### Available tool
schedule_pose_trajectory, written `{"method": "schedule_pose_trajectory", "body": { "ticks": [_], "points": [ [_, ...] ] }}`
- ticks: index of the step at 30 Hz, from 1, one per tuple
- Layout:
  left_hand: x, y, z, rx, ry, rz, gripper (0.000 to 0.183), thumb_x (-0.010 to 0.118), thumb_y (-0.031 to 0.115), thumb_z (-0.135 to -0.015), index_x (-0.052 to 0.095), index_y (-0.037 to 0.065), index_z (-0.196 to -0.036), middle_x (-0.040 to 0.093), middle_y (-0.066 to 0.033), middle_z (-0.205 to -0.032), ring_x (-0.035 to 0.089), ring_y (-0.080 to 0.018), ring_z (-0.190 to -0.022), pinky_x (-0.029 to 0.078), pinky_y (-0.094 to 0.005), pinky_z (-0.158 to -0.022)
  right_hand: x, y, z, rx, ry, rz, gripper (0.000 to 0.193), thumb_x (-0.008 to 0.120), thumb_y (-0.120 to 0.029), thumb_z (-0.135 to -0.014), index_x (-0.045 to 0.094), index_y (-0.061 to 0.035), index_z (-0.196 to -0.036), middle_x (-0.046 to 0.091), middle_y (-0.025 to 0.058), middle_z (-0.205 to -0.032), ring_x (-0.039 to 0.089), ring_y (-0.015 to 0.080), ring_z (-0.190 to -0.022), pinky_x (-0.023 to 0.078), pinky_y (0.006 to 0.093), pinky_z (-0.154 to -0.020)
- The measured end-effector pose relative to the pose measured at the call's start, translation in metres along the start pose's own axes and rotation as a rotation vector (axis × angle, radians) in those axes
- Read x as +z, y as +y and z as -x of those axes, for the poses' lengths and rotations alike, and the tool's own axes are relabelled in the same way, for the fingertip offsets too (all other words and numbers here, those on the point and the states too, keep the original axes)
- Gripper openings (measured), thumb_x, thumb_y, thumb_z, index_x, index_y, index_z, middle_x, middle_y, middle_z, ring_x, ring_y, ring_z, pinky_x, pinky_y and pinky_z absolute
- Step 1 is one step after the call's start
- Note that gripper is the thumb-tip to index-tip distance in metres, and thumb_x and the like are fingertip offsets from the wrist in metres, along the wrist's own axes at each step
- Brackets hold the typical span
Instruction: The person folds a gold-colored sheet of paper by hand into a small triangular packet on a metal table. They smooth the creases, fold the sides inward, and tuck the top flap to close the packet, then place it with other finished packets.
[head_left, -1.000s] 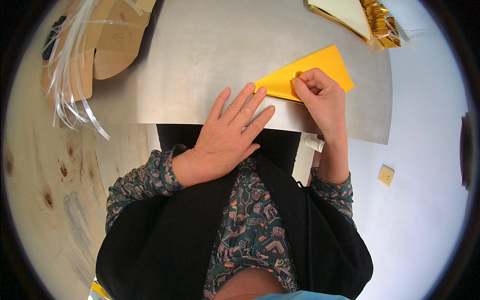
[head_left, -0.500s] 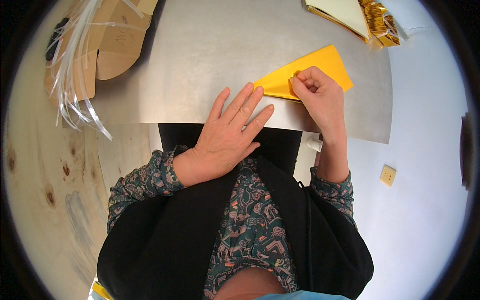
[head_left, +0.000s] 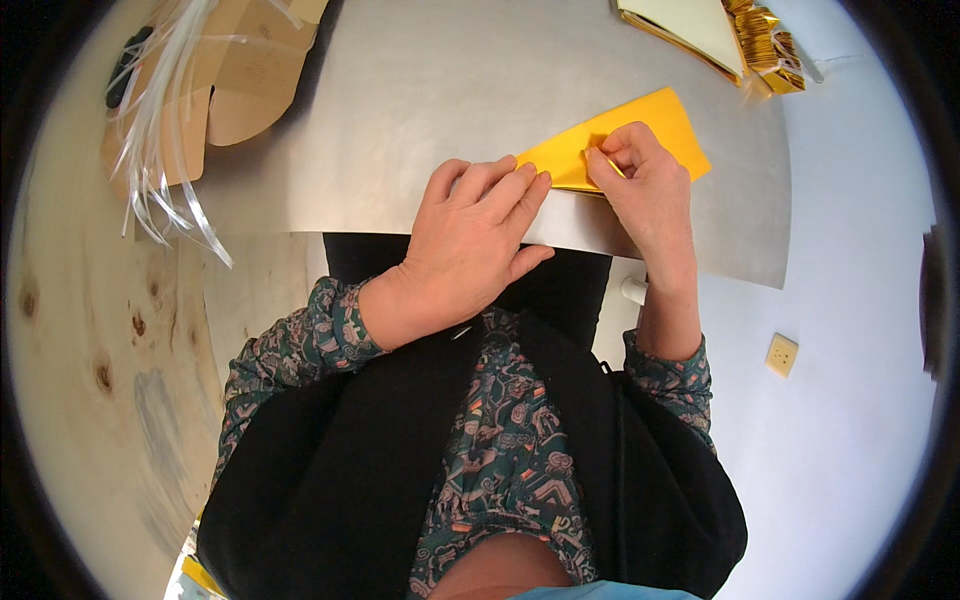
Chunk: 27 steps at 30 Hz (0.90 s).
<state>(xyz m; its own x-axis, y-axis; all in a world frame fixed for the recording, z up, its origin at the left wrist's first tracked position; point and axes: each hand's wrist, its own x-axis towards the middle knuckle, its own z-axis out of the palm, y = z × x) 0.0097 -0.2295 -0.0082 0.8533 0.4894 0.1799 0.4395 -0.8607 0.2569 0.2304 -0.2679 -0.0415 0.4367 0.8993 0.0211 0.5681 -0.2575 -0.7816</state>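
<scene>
A folded yellow paper (head_left: 662,125) lies near the front edge of the metal table, its narrow pointed end toward the left. My left hand (head_left: 465,235) rests palm down with its fingers bent and its fingertips on that narrow end. At the near side of the sheet, my right hand (head_left: 645,200) pinches a small raised flap of the yellow paper between thumb and index finger, the other fingers curled in. Part of the flap is hidden behind the right thumb and fingers.
At the far left an open cardboard box (head_left: 255,70) has clear plastic strips (head_left: 165,120) hanging over it, beside a black object (head_left: 128,65). A pale sheet stack (head_left: 690,30) and gold pleated bundles (head_left: 765,50) lie at the far right. The metal table (head_left: 400,120) has a curved right edge.
My left hand has shifted slightly right and its fingers have bent further onto the paper's tip. The right hand still pinches the paper, its flap now more visible. The whole view has shifted a little.
</scene>
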Motion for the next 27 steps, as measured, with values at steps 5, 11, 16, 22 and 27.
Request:
{"method": "schedule_pose_trajectory", "body": {
  "ticks": [5,11,16,22,27],
  "points": [
    [0.0,0.0,0.0,-0.001,-0.01,-0.031,0.067,0.078,0.036,-0.082,0.06,0.004,-0.138,0.059,-0.0086,-0.135,0.053,-0.0266,-0.128,0.038,-0.0445,-0.108,-0.003,-0.012,0.006,-0.207,0.07,0.171,0.013,0.073,-0.016,-0.087,0.068,-0.0077,-0.097,0.073,0.007,-0.095,0.068,0.0249,-0.097,0.051,0.0398,-0.088],
    [0.004,-0.002,-0.002,0.045,0.032,-0.069,0.062,0.079,0.033,-0.081,0.063,0.0,-0.131,0.06,-0.0078,-0.125,0.054,-0.0258,-0.12,0.04,-0.0422,-0.104,0.009,-0.024,0.04,-0.618,0.056,0.372,0.026,0.07,-0.024,-0.091,0.072,-0.0105,-0.114,0.071,0.0033,-0.118,0.062,0.0218,-0.12,0.029,0.0584,-0.117],
    [0.007,0.0,-0.002,0.056,0.054,-0.115,0.063,0.079,0.033,-0.083,0.062,-0.001,-0.132,0.06,-0.0087,-0.125,0.054,-0.026,-0.12,0.04,-0.0412,-0.106,0.009,-0.003,0.065,-0.551,-0.026,0.483,0.046,0.067,-0.03,-0.096,0.064,-0.0137,-0.138,0.064,0.002,-0.14,0.054,0.0196,-0.136,0.015,0.0642,-0.123],
    [0.005,-0.001,-0.004,0.069,0.005,-0.161,0.064,0.078,0.035,-0.085,0.06,-0.002,-0.133,0.06,-0.0109,-0.124,0.054,-0.0278,-0.12,0.04,-0.0414,-0.108,-0.028,0.027,0.085,-0.475,-0.055,0.635,0.055,0.072,-0.026,-0.093,0.058,-0.0143,-0.145,0.057,0.0015,-0.149,0.046,0.0242,-0.144,0.014,0.0654,-0.123],
    [0.006,0.006,-0.009,0.095,-0.005,-0.222,0.066,0.079,0.038,-0.083,0.059,0.008,-0.139,0.058,-0.0124,-0.121,0.053,-0.0313,-0.114,0.044,-0.0427,-0.103,-0.029,0.036,0.09,-0.484,-0.021,0.573,0.057,0.074,-0.028,-0.091,0.058,-0.0113,-0.144,0.056,0.004,-0.15,0.043,0.0293,-0.145,0.016,0.0648,-0.122]
  ]
}}
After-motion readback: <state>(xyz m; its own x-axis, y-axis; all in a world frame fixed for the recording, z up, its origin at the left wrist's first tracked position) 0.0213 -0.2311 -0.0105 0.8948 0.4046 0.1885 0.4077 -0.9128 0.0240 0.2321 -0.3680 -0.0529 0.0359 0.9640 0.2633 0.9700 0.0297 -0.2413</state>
